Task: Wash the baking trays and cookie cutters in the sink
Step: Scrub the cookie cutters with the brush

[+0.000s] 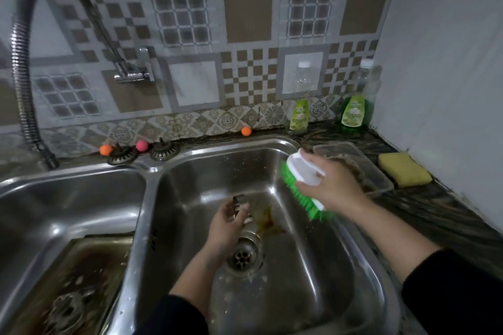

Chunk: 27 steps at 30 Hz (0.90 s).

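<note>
My left hand [230, 223] is down inside the right sink basin [313, 266], holding a small metal cookie cutter [241, 202] just above the drain [243, 254]. My right hand [330, 185] grips a scrub brush [299, 182] with a white handle and green bristles over the basin's right rim. A dirty baking tray [89, 275] lies in the left sink basin [54, 204], with a flower-shaped cookie cutter [66, 310] resting on it. A brown stain marks the steel behind the drain.
A flexible tap hose [23, 68] arcs over the left basin. Two dish soap bottles [299, 109] [356, 106] stand by the wall. A clear plastic container [356, 163] and a yellow sponge [404, 173] sit on the right counter. Two strainers [164, 149] and small balls line the back ledge.
</note>
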### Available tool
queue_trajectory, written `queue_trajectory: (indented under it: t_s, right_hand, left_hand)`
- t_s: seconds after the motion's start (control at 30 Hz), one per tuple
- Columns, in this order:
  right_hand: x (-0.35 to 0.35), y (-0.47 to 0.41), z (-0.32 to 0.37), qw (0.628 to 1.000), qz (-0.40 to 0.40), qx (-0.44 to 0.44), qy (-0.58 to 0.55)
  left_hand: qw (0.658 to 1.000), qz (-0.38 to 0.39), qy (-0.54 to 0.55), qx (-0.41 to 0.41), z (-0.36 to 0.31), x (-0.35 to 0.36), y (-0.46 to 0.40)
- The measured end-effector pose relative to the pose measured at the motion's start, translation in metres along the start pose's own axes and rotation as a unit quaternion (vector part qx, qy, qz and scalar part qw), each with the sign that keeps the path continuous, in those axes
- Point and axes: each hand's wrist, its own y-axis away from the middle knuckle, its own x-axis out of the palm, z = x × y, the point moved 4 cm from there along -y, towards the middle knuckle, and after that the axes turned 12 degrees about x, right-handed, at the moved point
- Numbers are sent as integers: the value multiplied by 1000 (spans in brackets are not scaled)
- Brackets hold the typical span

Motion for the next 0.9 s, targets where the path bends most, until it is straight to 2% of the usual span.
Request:
queue_trajectory:
  t_s: [0.1,0.17,0.2,0.33,0.4,0.5,0.6,0.7,0.8,0.9]
  right_hand:
    - [56,31,13,996,85,-31,-10]
    - [72,28,25,996,73,-29,-35]
    - [75,25,31,997,65,-17,-45]
    - [83,29,45,992,115,-48,-18]
    - [82,29,51,991,115,-71,1]
    - [77,15,56,993,90,-19,-73]
    - [82,21,51,988,109,-9,-111]
    - [89,44,49,991,114,-55,-45]
    - [95,45,58,993,60,-84,58]
    - [102,46,70,980,47,-124,148]
  left_hand:
    - [993,43,-95,61,-13,2,17]
    - [982,91,-135,92,-19,5,26]
    - [982,89,-132,97,-19,2,27]
    - [991,24,-88,99,-24,-29,19]
    - [993,54,-53,96,-28,-30,22]
    - [991,94,-23,90,-38,-17,29]
    - [996,64,49,49,-40,-26,22]
    - [987,11,160,-29,-34,-38,16]
    - [978,37,199,-57,-38,-32,19]
    - [976,7,207,-70,-42,-42,15]
